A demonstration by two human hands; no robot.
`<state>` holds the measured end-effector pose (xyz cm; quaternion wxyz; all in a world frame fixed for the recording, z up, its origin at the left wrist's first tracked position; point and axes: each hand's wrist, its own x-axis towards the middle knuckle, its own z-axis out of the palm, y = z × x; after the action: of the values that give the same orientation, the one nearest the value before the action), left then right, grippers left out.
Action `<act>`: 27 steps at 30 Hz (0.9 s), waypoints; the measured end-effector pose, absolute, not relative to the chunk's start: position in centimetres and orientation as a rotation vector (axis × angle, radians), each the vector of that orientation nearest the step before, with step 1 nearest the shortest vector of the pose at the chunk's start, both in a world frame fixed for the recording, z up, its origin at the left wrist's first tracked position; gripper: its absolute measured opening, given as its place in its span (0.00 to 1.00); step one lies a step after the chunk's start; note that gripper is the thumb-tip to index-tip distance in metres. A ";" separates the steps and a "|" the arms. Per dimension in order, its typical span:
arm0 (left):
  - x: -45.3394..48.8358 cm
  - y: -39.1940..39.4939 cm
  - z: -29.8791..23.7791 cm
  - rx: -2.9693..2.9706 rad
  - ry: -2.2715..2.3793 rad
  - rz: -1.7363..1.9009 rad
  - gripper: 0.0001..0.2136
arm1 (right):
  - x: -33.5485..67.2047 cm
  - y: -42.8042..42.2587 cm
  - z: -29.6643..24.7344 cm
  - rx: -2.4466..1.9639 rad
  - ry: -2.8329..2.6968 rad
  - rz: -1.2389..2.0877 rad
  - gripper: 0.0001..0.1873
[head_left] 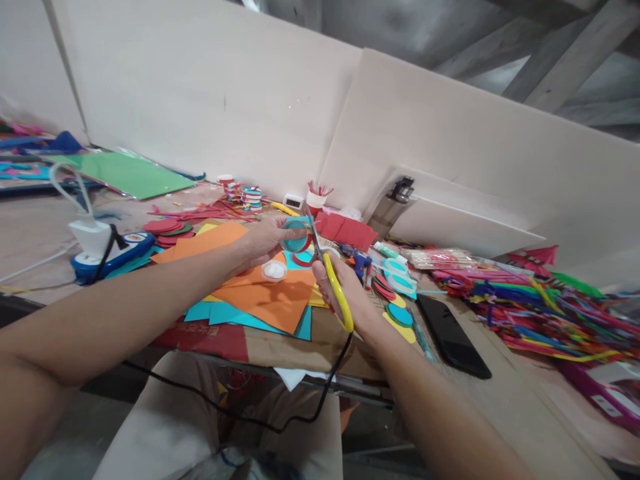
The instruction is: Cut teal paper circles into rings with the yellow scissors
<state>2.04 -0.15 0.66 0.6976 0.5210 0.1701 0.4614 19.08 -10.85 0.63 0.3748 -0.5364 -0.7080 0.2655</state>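
Note:
My left hand (267,241) is closed on a small round paper piece (296,238), teal with a red rim, held above the table. My right hand (345,288) grips yellow-handled scissors (330,277), whose blades point up against the right edge of the round piece. Under both hands lie orange paper sheets (270,293) on top of teal sheets (225,313). A small white round lid (274,270) rests on the orange paper just below my left hand.
A black phone (453,337) lies to the right, beside cut teal, red and yellow circles (395,293). Colourful sticks (540,310) pile at far right. A blue power strip with white plug (107,250) and green sheet (133,175) sit left. A black cable (300,413) hangs over the table edge.

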 end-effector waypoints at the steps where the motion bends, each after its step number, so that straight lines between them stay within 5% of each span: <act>1: 2.1 -0.1 0.6 1.168 0.372 1.026 0.14 | 19.1 -10.9 0.7 -1.360 -1.853 0.635 0.21; 27: 1.5 0.4 0.8 1.251 0.409 0.956 0.15 | 19.4 -10.6 0.6 -1.392 -1.907 0.591 0.20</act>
<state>1.48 0.42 0.80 0.6869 0.5589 0.1828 0.4271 19.38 -10.62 0.63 0.3465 -0.5366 -0.7349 0.2276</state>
